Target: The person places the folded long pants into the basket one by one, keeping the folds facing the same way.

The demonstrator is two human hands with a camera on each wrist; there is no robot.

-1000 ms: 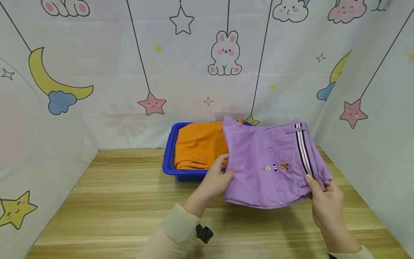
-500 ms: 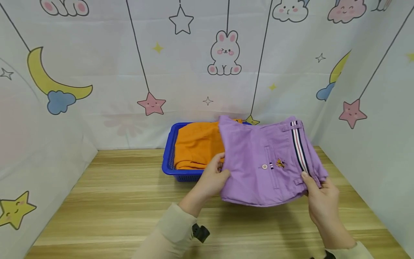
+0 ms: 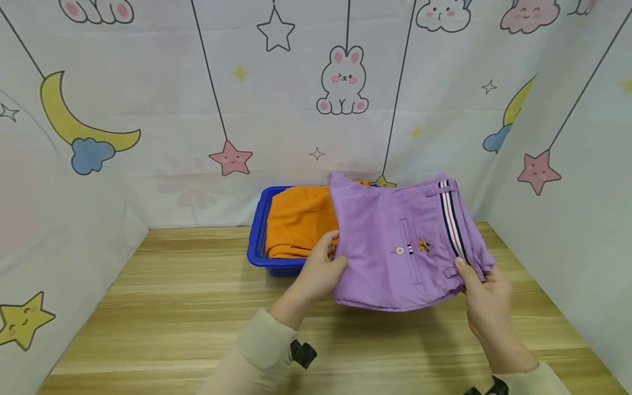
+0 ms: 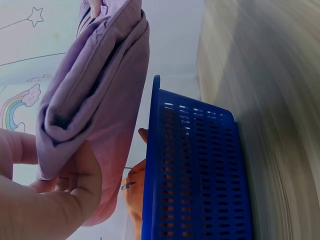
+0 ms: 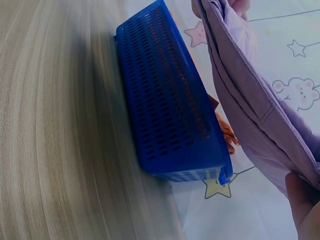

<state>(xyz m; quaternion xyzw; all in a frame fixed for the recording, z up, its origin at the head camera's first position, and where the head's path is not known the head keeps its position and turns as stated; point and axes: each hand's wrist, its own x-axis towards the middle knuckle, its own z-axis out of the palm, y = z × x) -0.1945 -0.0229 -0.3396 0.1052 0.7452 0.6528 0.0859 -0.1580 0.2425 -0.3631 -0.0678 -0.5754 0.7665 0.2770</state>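
Folded purple shorts (image 3: 380, 247), with a striped waistband strip, a button and a small embroidered emblem, hang in the air between both hands. My left hand (image 3: 318, 269) pinches their left edge, thumb on top and fingers beneath. At the waistband on the right, my right hand (image 3: 486, 302) grips them with its thumb over the front. The left wrist view shows the folded layers stacked between thumb and fingers of the left hand (image 4: 55, 185). Behind the shorts stands a blue plastic basket (image 3: 257, 241) holding folded orange clothing (image 3: 298, 225); the shorts hide the basket's right part.
The basket stands on a wood-grain table (image 3: 187, 307) near its back edge. A white cloth backdrop (image 3: 276, 109) printed with stars, moons and a rabbit rises behind and at both sides.
Both hands have carried the purple shorts a little to the left and slightly up, covering more of the orange clothing. The basket has stayed in place.
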